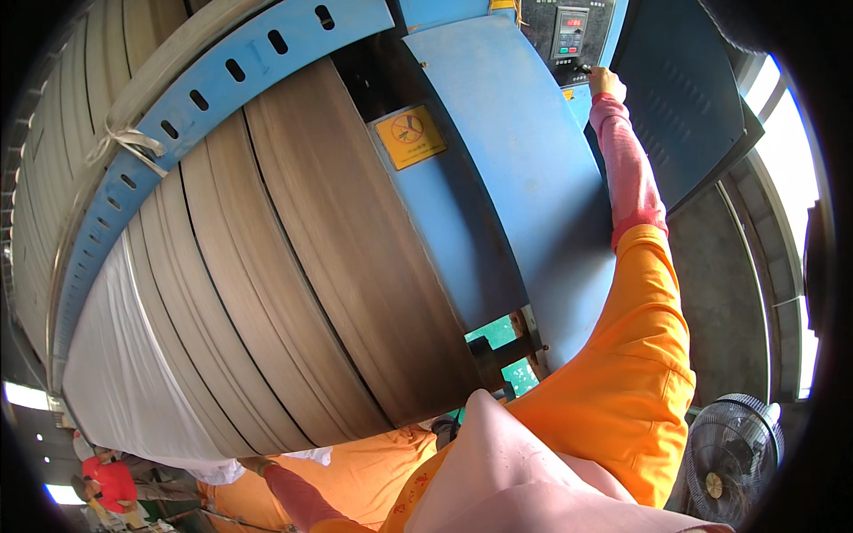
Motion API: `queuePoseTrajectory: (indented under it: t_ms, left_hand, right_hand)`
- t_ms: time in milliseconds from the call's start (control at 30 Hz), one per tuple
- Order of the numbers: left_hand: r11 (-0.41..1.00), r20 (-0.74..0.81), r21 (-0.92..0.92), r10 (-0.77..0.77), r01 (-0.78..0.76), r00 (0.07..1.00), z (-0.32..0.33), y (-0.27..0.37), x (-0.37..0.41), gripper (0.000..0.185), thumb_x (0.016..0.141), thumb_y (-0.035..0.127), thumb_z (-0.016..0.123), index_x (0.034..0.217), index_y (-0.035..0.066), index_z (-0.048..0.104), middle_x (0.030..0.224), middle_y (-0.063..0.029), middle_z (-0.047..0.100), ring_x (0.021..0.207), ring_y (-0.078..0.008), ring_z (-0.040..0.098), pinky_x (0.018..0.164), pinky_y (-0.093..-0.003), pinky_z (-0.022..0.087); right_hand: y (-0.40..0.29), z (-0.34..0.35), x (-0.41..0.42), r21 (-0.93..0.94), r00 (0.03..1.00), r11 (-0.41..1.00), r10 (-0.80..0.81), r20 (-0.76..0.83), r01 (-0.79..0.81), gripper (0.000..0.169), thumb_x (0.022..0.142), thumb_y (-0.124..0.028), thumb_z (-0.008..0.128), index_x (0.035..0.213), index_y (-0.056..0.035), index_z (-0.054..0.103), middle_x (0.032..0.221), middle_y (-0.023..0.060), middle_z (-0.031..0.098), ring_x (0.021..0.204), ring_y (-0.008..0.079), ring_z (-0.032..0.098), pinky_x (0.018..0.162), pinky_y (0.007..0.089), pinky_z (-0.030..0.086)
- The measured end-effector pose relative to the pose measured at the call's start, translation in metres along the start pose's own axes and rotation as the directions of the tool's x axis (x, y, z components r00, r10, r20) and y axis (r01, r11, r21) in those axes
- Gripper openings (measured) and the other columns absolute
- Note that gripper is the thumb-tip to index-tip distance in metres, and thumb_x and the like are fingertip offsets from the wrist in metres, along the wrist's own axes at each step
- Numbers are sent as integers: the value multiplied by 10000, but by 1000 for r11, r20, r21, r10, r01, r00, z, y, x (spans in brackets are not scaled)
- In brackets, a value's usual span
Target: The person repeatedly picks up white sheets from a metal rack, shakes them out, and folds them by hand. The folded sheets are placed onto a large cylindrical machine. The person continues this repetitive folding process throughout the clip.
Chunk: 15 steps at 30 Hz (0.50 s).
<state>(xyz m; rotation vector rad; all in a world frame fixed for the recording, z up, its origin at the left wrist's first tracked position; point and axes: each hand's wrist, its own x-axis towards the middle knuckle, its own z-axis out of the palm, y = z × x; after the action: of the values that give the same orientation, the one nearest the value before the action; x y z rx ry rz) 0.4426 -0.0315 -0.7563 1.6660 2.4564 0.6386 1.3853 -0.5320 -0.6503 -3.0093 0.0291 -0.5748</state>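
Observation:
My right hand reaches far forward to a dark control panel, its fingers on a small black knob. Above that knob sits a keypad unit with a lit red display. At the lower left, my left hand is at the near edge of the wide fabric belts of a flatwork ironer, beside a white cloth. The belt edge partly hides its fingers, so I cannot tell whether they grip the cloth. The cloth lies over the left belts and hangs down in folds at the front.
A slotted blue metal bar arches over the belts, with a white strip tied around it. Blue side covers and a yellow warning sign flank the belts. A fan stands right; a person in red is lower left.

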Motion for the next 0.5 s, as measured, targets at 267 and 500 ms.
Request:
queuePoseTrajectory:
  t_ms: [267,500]
  left_hand:
    - [993,-31,91,73,-70,997,-18,3,24,350,781,205,402,1100,62,425,1053,-161,517,884,-322,526,699,-416,430]
    - [893,-40,243,399,-378,916,-71,47,11,342,773,153,382,1101,63,427,980,-193,537,851,-356,527,667,-402,427]
  right_hand:
    - [-5,-2,-2,27,1000,1000,-13,-9,13,190,745,-310,501,833,-174,602,814,61,605,772,247,581,653,358,464]
    - [-2,-34,16,42,999,999,34,-16,-33,184,738,-307,520,847,-183,600,821,83,602,784,265,576,646,355,458]
